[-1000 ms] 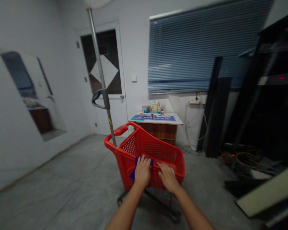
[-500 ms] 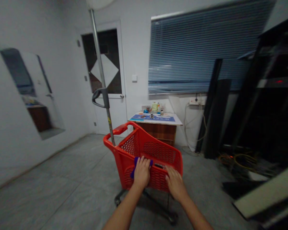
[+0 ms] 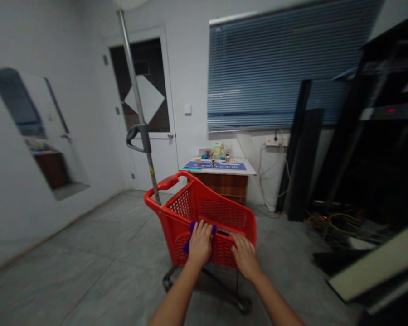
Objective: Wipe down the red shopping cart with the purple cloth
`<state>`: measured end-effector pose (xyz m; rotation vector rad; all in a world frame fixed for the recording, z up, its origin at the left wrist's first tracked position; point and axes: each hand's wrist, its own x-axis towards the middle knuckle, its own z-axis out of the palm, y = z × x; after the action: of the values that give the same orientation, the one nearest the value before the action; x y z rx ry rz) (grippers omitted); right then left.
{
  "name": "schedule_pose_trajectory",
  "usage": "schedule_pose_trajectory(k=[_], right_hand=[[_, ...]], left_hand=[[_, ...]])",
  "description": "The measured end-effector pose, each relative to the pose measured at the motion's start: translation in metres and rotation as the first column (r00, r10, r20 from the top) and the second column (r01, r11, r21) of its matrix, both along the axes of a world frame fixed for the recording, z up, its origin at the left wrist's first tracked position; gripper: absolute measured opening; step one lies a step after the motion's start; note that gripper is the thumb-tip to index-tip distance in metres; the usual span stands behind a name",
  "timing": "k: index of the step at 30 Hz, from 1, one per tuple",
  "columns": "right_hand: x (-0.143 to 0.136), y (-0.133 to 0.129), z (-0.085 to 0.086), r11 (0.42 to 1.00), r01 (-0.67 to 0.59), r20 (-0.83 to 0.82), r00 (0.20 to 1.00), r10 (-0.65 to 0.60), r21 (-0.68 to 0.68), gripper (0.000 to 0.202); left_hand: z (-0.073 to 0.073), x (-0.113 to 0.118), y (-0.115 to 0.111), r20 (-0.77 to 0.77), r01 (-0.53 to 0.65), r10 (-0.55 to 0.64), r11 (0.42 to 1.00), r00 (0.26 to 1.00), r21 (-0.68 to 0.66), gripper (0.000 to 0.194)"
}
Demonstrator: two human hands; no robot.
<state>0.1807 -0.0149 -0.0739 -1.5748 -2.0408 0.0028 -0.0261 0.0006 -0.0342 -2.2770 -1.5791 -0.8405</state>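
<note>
A small red plastic shopping cart point(image 3: 224, 209) with latticed sides stands on dark wheels in front of me. My left hand point(image 3: 200, 244) presses a purple cloth point(image 3: 187, 246) over the top rim of the cart's near side, fingers closed round cloth and rim. Parts of the cloth show to either side of the hand. Farther right on the same rim, my right hand point(image 3: 245, 256) curls its fingers over the edge and holds the cart; its fingertips are partly hidden. A small dark strip shows on the rim between the hands.
A metal pole with a grey grip point(image 3: 144, 138) rises by the cart's handle. Behind stands a low wooden cabinet point(image 3: 221, 185) bearing a printed board and small bottles. Black panels point(image 3: 306, 163), cables point(image 3: 347, 222) and a pale board point(image 3: 374, 267) lie to the right; a mirror point(image 3: 42, 136) hangs left.
The view has shifted slightly, so the room and cart sit a little farther left. Both hands keep their places on the rim, the left still on the purple cloth.
</note>
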Motion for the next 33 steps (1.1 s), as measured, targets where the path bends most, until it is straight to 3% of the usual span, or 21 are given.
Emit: schedule_pose_trajectory(k=[2,6,10,16,20,24,27,30,33], right_hand=[[-0.002,-0.001,0.000,1.000,0.003,0.007,1.000,-0.003,0.002,0.049],[-0.004,0.000,-0.002,1.000,0.006,0.022,1.000,-0.006,0.004,0.050],[-0.003,0.002,-0.004,1.000,0.003,0.025,1.000,-0.004,0.007,0.049],[-0.005,0.003,-0.009,1.000,0.008,0.031,0.999,-0.008,0.024,0.052],[-0.005,0.004,-0.012,0.999,0.011,0.036,0.999,-0.013,0.049,0.055],[-0.003,0.004,-0.013,0.997,0.006,0.039,0.999,-0.008,0.071,0.055],[-0.003,0.003,-0.012,0.999,-0.008,0.033,0.999,0.006,0.052,0.055],[-0.006,0.002,-0.011,1.000,-0.003,0.019,1.000,0.003,0.030,0.055],[-0.011,0.000,-0.008,0.999,-0.002,0.012,1.000,0.001,0.035,0.054]], left_hand=[[-0.006,0.009,-0.002,0.027,-0.024,0.024,1.000,0.999,0.000,0.038],[-0.012,0.026,-0.006,0.007,0.058,-0.058,0.998,0.998,-0.016,0.039],[-0.007,0.018,-0.004,-0.036,0.100,-0.101,0.995,0.994,-0.021,0.039],[-0.009,0.013,-0.002,0.016,-0.020,0.020,1.000,1.000,0.006,0.039],[-0.015,0.021,-0.004,0.002,0.058,-0.058,0.998,0.998,0.006,0.040],[-0.010,0.010,-0.002,-0.053,0.162,-0.162,0.987,0.985,0.001,0.042],[-0.006,0.003,0.001,-0.039,0.127,-0.127,0.992,0.991,0.014,0.041],[-0.007,0.009,-0.001,0.015,0.055,-0.055,0.998,0.998,0.012,0.040],[-0.009,0.022,-0.006,0.021,0.097,-0.097,0.995,0.995,-0.014,0.040]])
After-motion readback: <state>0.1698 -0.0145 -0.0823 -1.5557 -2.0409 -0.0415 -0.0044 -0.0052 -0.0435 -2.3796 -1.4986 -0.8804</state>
